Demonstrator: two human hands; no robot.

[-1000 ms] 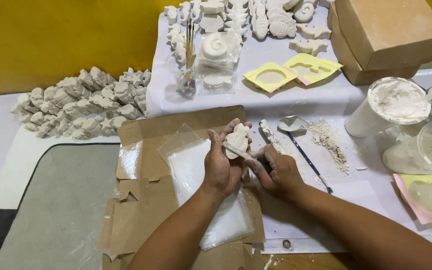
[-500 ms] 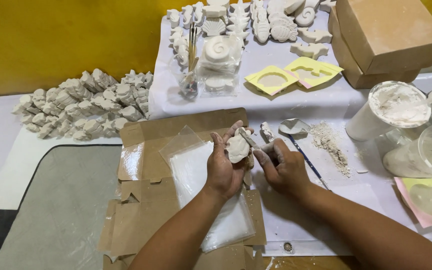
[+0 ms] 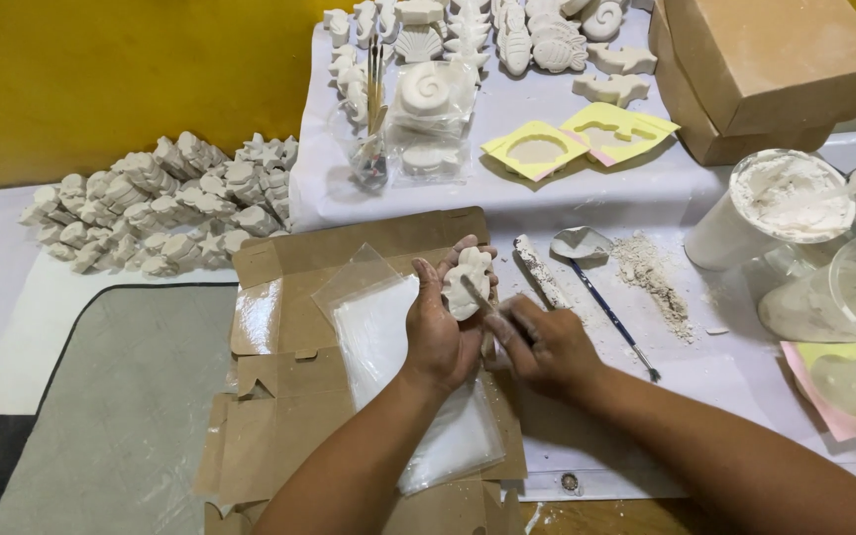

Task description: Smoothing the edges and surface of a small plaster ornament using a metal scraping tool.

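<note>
My left hand [image 3: 438, 337] grips a white plaster figure [image 3: 468, 282] above the flattened cardboard [image 3: 279, 367] and clear plastic sheet [image 3: 388, 347] — heaped casts [image 3: 160, 203] lie far left. A white tub [image 3: 775, 203] holds plaster. My right hand [image 3: 547, 347] pinches a thin tool [image 3: 478, 297] against the figure.

Work table [image 3: 12, 297] covered in white sheet; flattened brown cardboard [image 3: 289, 367] at centre with clear plastic bag [image 3: 388, 337] on it; grey mat [image 3: 121, 416] left; pile of white plaster casts [image 3: 160, 208] behind; spilled powder [image 3: 651, 277], spoon [image 3: 601, 297], plaster tub [image 3: 775, 208] right; yellow moulds [image 3: 577, 144] farther back.
</note>
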